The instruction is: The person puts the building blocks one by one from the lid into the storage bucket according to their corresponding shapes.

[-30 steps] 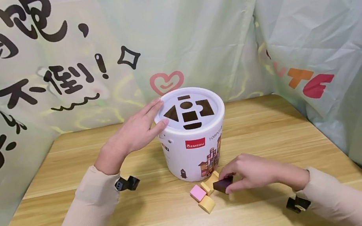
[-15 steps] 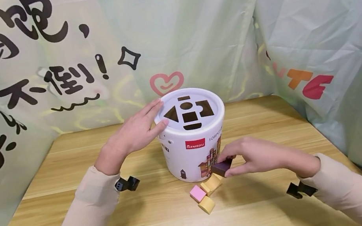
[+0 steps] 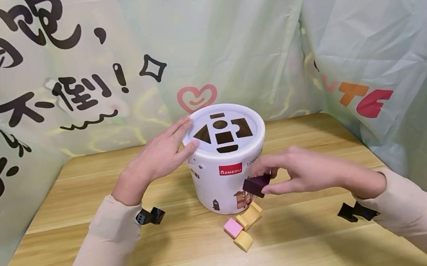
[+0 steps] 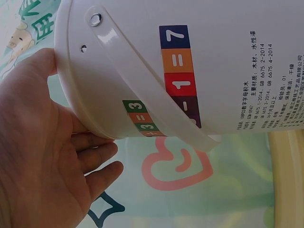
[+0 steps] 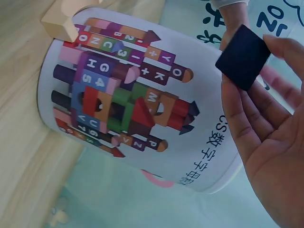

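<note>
A white bucket (image 3: 205,186) stands upright on the wooden table, its lid (image 3: 209,149) cut with several shaped holes. My left hand (image 3: 157,154) rests on the left side of the lid's rim, fingers stretched out; the left wrist view shows its palm beside the rim. Between thumb and fingers, my right hand (image 3: 304,169) pinches a dark purple block (image 3: 257,185) in front of the bucket's right side, raised over the table. In the right wrist view, one four-cornered face of the dark block (image 5: 243,57) shows.
In front of the bucket lie a pink block (image 3: 233,227), a yellow block with a curved face (image 3: 243,241) and a yellow notched block (image 3: 249,216). The bucket's white handle (image 4: 137,71) hangs down its side. Printed cloth (image 3: 241,43) surrounds the table's back and sides.
My right hand has lifted the dark block from beside the yellow notched block, up along the bucket's front. The left hand stays on the rim.
</note>
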`<control>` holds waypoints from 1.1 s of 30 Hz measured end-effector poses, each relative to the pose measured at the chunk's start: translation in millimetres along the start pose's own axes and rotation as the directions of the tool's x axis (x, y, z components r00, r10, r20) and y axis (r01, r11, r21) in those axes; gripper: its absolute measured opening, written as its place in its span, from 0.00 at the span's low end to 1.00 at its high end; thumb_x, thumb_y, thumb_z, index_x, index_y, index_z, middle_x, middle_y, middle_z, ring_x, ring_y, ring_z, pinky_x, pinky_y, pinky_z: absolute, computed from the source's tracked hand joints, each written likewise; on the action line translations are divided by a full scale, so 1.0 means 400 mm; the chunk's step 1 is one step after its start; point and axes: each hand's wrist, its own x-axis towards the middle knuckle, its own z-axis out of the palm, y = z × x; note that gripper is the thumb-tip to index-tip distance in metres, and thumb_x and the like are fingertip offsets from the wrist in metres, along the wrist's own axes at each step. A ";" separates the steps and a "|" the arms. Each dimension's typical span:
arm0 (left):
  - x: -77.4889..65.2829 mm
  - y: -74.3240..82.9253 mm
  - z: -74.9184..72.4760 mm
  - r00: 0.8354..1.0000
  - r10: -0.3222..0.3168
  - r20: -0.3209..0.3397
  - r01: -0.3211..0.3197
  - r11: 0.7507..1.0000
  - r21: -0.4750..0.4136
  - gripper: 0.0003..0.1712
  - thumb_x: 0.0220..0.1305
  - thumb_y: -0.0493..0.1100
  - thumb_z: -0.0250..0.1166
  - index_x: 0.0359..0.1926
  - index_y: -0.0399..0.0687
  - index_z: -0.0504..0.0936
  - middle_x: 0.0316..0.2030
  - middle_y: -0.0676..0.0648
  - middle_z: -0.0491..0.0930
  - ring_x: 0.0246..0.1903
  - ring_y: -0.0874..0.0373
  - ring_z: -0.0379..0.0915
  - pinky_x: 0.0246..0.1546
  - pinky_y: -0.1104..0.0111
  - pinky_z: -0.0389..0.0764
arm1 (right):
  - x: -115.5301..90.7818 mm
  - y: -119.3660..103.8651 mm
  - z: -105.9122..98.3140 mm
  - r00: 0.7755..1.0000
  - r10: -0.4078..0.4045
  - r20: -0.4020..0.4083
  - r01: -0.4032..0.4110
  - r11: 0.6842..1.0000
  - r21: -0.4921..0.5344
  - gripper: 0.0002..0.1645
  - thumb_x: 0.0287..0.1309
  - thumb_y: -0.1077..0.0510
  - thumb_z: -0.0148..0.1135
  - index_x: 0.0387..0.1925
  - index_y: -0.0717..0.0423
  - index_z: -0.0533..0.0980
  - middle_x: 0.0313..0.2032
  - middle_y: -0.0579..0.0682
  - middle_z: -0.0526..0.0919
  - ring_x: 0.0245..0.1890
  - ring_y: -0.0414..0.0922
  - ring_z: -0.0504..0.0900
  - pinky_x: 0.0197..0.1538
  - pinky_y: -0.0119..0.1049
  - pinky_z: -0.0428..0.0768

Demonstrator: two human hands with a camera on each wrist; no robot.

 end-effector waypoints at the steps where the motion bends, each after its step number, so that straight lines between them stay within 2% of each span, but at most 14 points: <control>1: 0.000 0.000 -0.001 1.000 0.000 0.000 0.000 1.000 0.001 0.42 0.73 0.67 0.41 0.77 0.47 0.51 0.76 0.48 0.47 0.73 0.49 0.48 0.69 0.53 0.55 | 0.002 -0.001 -0.002 1.000 -0.016 -0.004 0.016 1.000 -0.002 0.18 0.62 0.55 0.67 0.53 0.45 0.78 0.46 0.36 0.82 0.41 0.33 0.81 0.42 0.29 0.80; 4: 0.000 0.000 -0.001 1.000 -0.001 0.004 0.001 1.000 0.003 0.42 0.73 0.67 0.41 0.77 0.47 0.51 0.76 0.48 0.46 0.73 0.48 0.47 0.69 0.52 0.55 | 0.009 -0.006 -0.010 0.998 -0.058 -0.007 0.058 0.998 0.002 0.21 0.63 0.58 0.66 0.58 0.45 0.78 0.52 0.37 0.81 0.45 0.33 0.80 0.45 0.28 0.79; 8: 0.000 0.000 0.000 1.000 -0.002 0.007 0.002 1.000 0.001 0.43 0.72 0.67 0.41 0.77 0.47 0.51 0.76 0.48 0.46 0.73 0.48 0.47 0.70 0.52 0.55 | 0.020 -0.014 -0.022 0.996 -0.084 -0.010 0.084 0.996 0.000 0.20 0.63 0.59 0.64 0.57 0.44 0.79 0.53 0.38 0.80 0.48 0.34 0.80 0.49 0.28 0.79; 12: 0.000 0.000 0.001 1.000 -0.003 0.003 0.003 1.000 -0.002 0.42 0.73 0.67 0.41 0.77 0.47 0.51 0.76 0.49 0.46 0.73 0.49 0.48 0.69 0.53 0.55 | 0.032 -0.022 -0.039 0.997 -0.072 -0.026 0.072 0.997 0.004 0.18 0.64 0.58 0.64 0.55 0.44 0.79 0.52 0.37 0.81 0.47 0.34 0.80 0.46 0.28 0.79; 16: 0.000 0.001 0.000 1.000 -0.003 0.003 0.003 1.000 -0.005 0.42 0.73 0.67 0.41 0.77 0.47 0.51 0.76 0.48 0.46 0.72 0.48 0.48 0.69 0.52 0.56 | 0.046 -0.025 -0.055 0.997 -0.046 -0.063 0.049 0.998 0.046 0.21 0.60 0.61 0.67 0.55 0.47 0.78 0.51 0.40 0.82 0.43 0.36 0.82 0.41 0.28 0.81; 20: -0.001 0.002 -0.001 1.000 -0.002 0.009 0.002 1.000 -0.004 0.43 0.72 0.67 0.40 0.77 0.47 0.51 0.76 0.48 0.46 0.72 0.47 0.48 0.69 0.51 0.56 | 0.061 -0.030 -0.073 0.996 0.006 -0.092 0.000 0.998 0.058 0.25 0.56 0.66 0.69 0.56 0.50 0.78 0.50 0.43 0.82 0.44 0.39 0.82 0.41 0.30 0.83; 24: -0.002 0.001 -0.001 1.000 0.000 0.012 0.000 1.000 -0.003 0.43 0.72 0.68 0.40 0.77 0.47 0.50 0.76 0.47 0.46 0.72 0.46 0.48 0.69 0.50 0.57 | 0.085 -0.038 -0.095 0.994 0.062 -0.092 -0.059 0.998 0.033 0.25 0.56 0.64 0.70 0.56 0.51 0.77 0.50 0.42 0.82 0.44 0.38 0.82 0.42 0.30 0.83; 33: 0.000 -0.001 0.000 1.000 -0.015 0.008 0.015 1.000 -0.004 0.43 0.72 0.69 0.39 0.77 0.50 0.50 0.76 0.50 0.46 0.72 0.48 0.49 0.69 0.52 0.57 | 0.169 -0.034 -0.134 0.970 0.227 -0.087 -0.233 0.969 -0.075 0.21 0.58 0.58 0.70 0.54 0.52 0.78 0.36 0.43 0.83 0.37 0.38 0.82 0.42 0.36 0.82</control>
